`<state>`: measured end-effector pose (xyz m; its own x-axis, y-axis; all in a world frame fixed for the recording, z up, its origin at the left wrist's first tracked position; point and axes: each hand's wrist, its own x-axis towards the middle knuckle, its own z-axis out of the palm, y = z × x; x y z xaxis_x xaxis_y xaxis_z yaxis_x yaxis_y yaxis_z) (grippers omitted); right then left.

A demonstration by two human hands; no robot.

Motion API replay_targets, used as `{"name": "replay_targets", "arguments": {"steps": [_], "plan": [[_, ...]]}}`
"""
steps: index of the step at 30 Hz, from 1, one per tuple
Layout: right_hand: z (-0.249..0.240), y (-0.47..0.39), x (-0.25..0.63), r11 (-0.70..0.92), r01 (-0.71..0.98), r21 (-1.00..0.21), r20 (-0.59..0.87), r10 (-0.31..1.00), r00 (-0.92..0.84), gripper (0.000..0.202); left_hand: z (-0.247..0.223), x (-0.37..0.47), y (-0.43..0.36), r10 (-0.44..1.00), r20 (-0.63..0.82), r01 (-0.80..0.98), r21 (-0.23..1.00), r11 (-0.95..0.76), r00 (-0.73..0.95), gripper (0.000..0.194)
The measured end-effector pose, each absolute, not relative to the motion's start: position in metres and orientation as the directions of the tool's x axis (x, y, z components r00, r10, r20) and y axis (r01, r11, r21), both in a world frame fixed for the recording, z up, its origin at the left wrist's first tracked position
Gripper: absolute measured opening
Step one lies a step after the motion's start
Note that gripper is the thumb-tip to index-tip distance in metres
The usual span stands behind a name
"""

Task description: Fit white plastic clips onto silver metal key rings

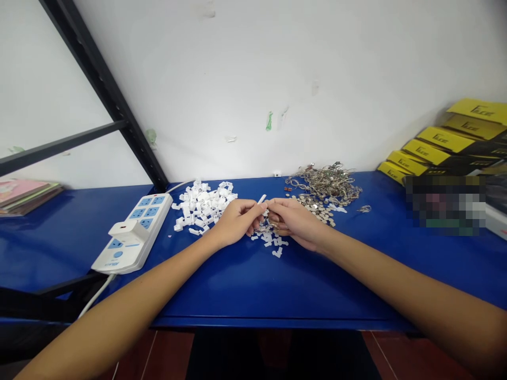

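My left hand (241, 219) and my right hand (295, 219) meet at the fingertips over the blue table. Between the left thumb and fingers is a small white plastic piece (262, 199), its upper end sticking out. The right fingers are pinched against the same spot; what else they hold is hidden. Under the hands lie small flat white pieces (271, 237). Left of them is a heap of white plastic housings (204, 203). Just beyond my right hand are round silvery discs (322, 211) and a tangle of thin wires (330, 182).
A white power strip (152, 214) with a plugged-in adapter (127, 230) stands at the left beside a black metal frame (106, 79). Yellow and black boxes (428, 150) are stacked at the right. Booklets (27, 195) lie far left. A white wall (237, 79) closes the back.
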<state>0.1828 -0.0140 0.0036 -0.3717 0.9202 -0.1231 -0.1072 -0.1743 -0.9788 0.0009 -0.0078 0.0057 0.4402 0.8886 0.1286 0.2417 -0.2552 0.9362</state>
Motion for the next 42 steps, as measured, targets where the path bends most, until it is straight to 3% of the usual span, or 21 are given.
{"name": "replay_targets", "arguments": {"steps": [6,14,23,27,30,33,37,42], "plan": [[0.015,-0.001,0.204,-0.039,-0.088,-0.995,-0.013,0.960,-0.279,0.017,0.003,-0.004,-0.007,0.890,0.173,0.288,0.905,-0.312,0.422,0.041],[0.024,0.028,0.237,-0.017,-0.007,-1.000,-0.017,1.000,-0.019,0.031,0.000,-0.006,-0.002,0.898,0.115,0.299,0.918,-0.259,0.426,0.041],[0.011,0.037,0.240,0.000,0.064,-0.998,0.001,1.000,0.010,0.034,0.001,-0.004,-0.002,0.901,0.094,0.279,0.933,-0.229,0.423,0.043],[0.012,0.040,0.242,0.083,0.142,-0.986,0.091,0.995,0.051,0.036,0.000,-0.003,-0.001,0.919,0.096,0.248,0.947,-0.202,0.384,0.044],[0.014,0.036,0.240,0.251,0.254,-0.934,0.266,0.964,0.026,0.036,-0.001,-0.003,-0.001,0.933,0.125,0.188,0.962,-0.196,0.336,0.044],[0.015,0.023,0.232,0.408,0.351,-0.843,0.393,0.912,-0.117,0.032,-0.001,-0.003,-0.001,0.934,0.138,0.130,0.973,-0.190,0.330,0.043],[0.013,0.004,0.215,0.484,0.317,-0.815,0.383,0.862,-0.333,0.030,0.003,-0.004,-0.004,0.893,0.143,0.097,0.975,-0.202,0.426,0.045],[0.013,-0.006,0.208,0.473,0.241,-0.847,0.387,0.861,-0.330,0.022,0.005,-0.005,-0.006,0.861,0.144,0.071,0.976,-0.203,0.488,0.042]]}}
